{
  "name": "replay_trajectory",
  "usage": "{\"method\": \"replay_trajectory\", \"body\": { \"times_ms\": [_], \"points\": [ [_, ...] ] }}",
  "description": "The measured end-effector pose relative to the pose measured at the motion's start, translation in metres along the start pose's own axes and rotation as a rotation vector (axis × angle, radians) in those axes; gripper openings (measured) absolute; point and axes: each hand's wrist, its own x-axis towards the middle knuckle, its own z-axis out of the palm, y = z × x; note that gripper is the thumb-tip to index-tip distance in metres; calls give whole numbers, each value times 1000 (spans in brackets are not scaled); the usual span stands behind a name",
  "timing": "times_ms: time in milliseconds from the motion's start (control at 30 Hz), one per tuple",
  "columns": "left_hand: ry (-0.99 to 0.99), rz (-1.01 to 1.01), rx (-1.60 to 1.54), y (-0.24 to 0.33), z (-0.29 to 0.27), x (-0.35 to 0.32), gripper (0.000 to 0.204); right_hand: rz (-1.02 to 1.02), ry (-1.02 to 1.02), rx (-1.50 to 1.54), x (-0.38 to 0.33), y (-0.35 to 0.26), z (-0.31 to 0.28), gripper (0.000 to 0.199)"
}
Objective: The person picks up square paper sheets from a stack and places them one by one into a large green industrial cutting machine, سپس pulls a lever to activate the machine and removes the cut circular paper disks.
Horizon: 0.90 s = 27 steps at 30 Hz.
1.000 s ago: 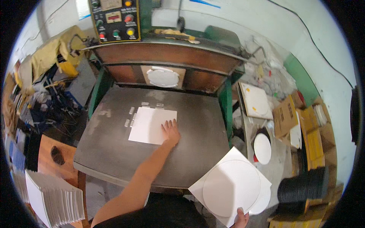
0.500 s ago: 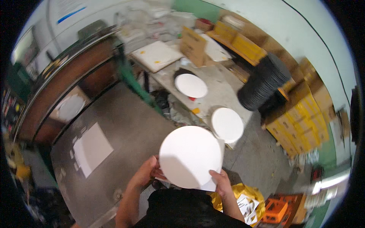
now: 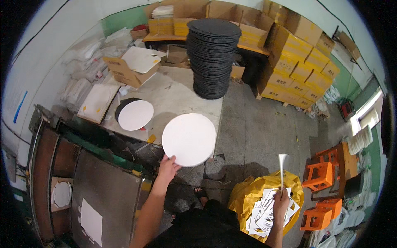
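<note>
My left hand (image 3: 168,168) pinches the near edge of a white round disc (image 3: 189,139), thumb on top. The disc is over the near right corner of the pale worktable (image 3: 173,89); I cannot tell whether it rests on other discs. At the right, my right hand (image 3: 281,200) is closed on a thin white sheet offcut (image 3: 283,167), seen nearly edge-on and upright. Below that hand a yellow bag (image 3: 240,194) holds many cut white sheet offcuts (image 3: 264,206). Another white disc (image 3: 136,115) lies over a black disc (image 3: 121,108) farther left on the table.
A tall stack of black discs (image 3: 213,62) stands at the table's far right. At left is a dark machine bed (image 3: 111,186) with a white sheet (image 3: 91,221). Taped cartons (image 3: 289,70) are piled beyond. Orange stools (image 3: 317,177) stand right of the bag.
My view has swung right. My hands have parted: the left has carried the disc to the table corner, and the right has taken the white sheet offcut over to the yellow bag.
</note>
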Motion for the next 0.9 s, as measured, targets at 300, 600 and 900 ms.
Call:
{"method": "replay_trajectory", "body": {
  "times_ms": [300,600,900],
  "points": [
    [158,-67,-156,-43,51,101,47,434,65,-918,-52,256,24,62],
    [39,-142,61,-19,28,76,55,-379,-953,-521,-9,377,185,34],
    [686,159,628,-52,-131,-217,38,-214,-1368,-195,81,103,334,22]
  ]
}}
